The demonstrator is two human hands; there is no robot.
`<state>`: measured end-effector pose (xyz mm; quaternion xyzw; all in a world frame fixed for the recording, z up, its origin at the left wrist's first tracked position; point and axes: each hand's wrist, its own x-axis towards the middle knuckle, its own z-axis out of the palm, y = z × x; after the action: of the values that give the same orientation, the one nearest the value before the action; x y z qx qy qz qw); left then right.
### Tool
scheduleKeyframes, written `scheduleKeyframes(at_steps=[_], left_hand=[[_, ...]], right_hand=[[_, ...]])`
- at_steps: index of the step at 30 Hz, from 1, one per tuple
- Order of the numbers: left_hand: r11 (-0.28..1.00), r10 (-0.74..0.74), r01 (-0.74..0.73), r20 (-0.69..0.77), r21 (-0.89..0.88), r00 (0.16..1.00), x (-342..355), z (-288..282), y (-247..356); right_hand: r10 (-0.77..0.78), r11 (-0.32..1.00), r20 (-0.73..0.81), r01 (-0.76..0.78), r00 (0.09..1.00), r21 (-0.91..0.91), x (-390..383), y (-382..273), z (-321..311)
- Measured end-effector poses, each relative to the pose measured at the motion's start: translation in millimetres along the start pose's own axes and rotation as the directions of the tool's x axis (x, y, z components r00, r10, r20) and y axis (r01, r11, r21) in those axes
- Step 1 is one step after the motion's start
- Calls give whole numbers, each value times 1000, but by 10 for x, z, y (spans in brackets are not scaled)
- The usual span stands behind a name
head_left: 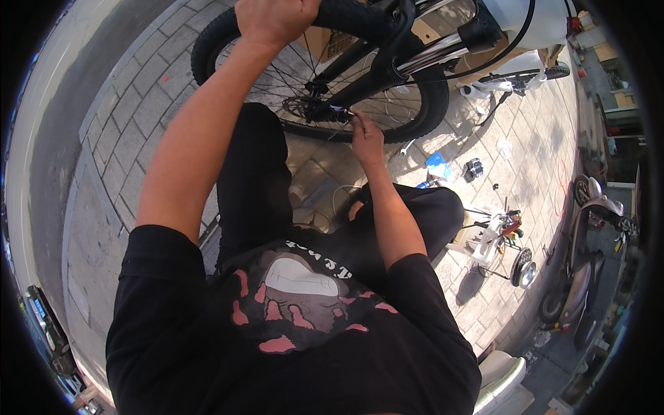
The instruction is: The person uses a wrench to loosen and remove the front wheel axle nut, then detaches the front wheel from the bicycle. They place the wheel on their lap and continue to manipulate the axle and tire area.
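Both hands at a bicycle wheel [436,97], at 12 o'clock above paving.
The left hand [277,17], near 12 o'clock and partly cut by the upper edge, is closed over the tire's top. The right hand [368,142], at 1 o'clock near the middle, pinches a small piece, too small to identify, at the brake caliper [338,113] by the foot of the black fork [360,86]. The brake disc [296,105] lies at the caliper's 9 o'clock. A silver wrench [407,147] and blue packet [437,167] rest toward 2 o'clock; a parked scooter [579,283] stands between 3 and 4.
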<state>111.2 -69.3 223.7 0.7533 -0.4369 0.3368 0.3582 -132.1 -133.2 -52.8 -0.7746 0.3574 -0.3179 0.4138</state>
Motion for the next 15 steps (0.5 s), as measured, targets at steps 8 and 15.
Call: scheduleKeyframes(at_steps=[8, 15], left_hand=[[1000, 21, -20, -34, 4, 999, -13, 21, 4], [999, 34, -33, -7, 25, 999, -6, 8, -24]], right_hand=[[-171, 983, 5, 171, 985, -66, 27, -25, -52], [264, 887, 169, -308, 949, 344, -124, 58, 120]])
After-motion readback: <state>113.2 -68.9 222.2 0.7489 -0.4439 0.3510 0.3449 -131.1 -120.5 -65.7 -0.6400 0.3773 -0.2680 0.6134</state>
